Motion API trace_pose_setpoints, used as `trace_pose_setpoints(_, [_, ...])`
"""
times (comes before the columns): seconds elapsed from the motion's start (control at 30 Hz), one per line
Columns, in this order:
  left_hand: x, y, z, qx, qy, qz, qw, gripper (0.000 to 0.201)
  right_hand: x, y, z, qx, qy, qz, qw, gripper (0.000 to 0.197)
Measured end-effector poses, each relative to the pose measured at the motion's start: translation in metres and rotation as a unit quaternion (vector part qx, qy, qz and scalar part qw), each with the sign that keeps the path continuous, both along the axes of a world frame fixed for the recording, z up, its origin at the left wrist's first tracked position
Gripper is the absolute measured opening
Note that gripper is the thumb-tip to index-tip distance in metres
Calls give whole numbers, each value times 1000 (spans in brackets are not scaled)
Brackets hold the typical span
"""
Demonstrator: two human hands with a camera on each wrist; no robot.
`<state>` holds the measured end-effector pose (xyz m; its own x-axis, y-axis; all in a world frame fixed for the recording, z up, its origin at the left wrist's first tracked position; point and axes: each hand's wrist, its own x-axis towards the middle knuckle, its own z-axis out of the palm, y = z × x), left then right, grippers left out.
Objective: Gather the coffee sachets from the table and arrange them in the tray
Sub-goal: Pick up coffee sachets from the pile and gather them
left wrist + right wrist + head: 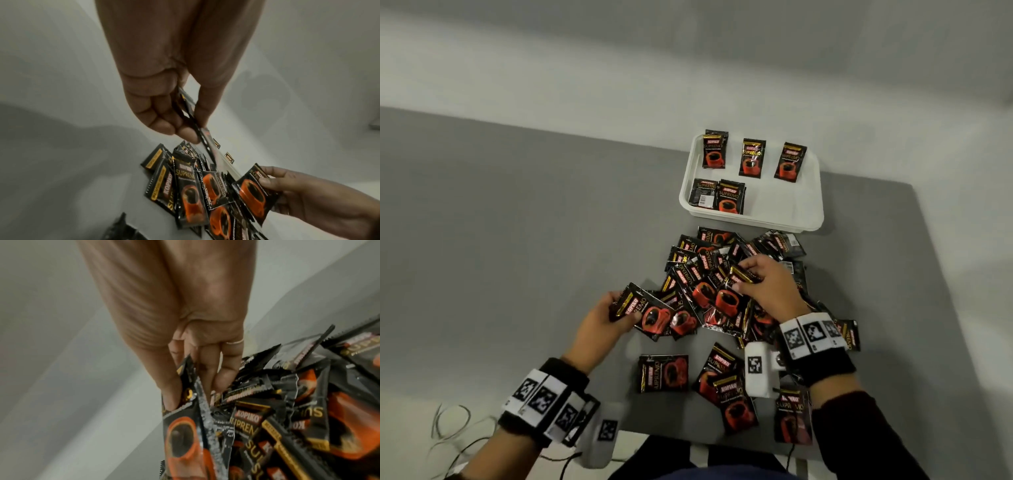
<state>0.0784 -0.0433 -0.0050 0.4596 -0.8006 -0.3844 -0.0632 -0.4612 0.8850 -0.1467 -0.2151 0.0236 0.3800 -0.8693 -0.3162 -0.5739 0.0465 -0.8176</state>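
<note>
A heap of black-and-red coffee sachets (709, 274) lies on the grey table, just in front of a white tray (787, 202). Several sachets (752, 157) lie flat in the tray in two rows. My left hand (616, 310) pinches the top end of one sachet (645, 313) at the heap's left edge; the left wrist view shows that sachet (197, 128) edge-on between thumb and fingers. My right hand (748, 277) pinches another sachet (729, 298) on top of the heap, with the thumb on its printed face (180, 431) in the right wrist view.
More loose sachets (663, 372) lie near the table's front edge, some under my right wrist. The tray's front right part (784, 195) is bare. Cables (452, 428) lie on the floor at lower left. The grey tabletop (517, 240) stretches left of the heap.
</note>
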Motion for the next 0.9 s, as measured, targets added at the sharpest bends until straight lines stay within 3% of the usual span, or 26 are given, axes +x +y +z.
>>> trace_pose_setpoints(0.13, [-12, 25, 1, 52, 9, -52, 997, 23, 0, -1, -3, 30, -20, -18, 999, 33])
trace_pose_setpoints(0.23, [-38, 42, -4, 82, 32, -38, 995, 14, 11, 5, -13, 101, -35, -27, 994, 33])
trace_pose_setpoints(0.3, [-55, 49, -12, 138, -73, -53, 986, 7, 19, 9, -24, 85, 2, -25, 996, 32])
trace_pose_setpoints(0.37, [-66, 52, -17, 181, -184, -66, 964, 28, 27, 13, -33, 12, 74, -16, 997, 32])
trace_pose_setpoints(0.5, [-80, 48, -20, 201, -279, -87, 935, 44, 35, 19, -42, -110, 189, 33, 975, 33])
trace_pose_setpoints(0.6, [-87, 41, -24, 217, -322, -126, 913, 50, 37, 18, -44, -146, 230, 70, 960, 32])
trace_pose_setpoints(0.7, [-84, 32, -24, 205, -284, -115, 929, 43, 37, 13, -41, -140, 205, 76, 966, 32])
trace_pose_setpoints(0.8, [-69, 27, -20, 200, -217, -98, 950, 28, 31, 7, -34, -105, 117, 53, 986, 33])
trace_pose_setpoints(0.9, [-48, 31, -12, 174, -139, -53, 973, 36, 19, -5, -19, -51, 12, 35, 998, 40])
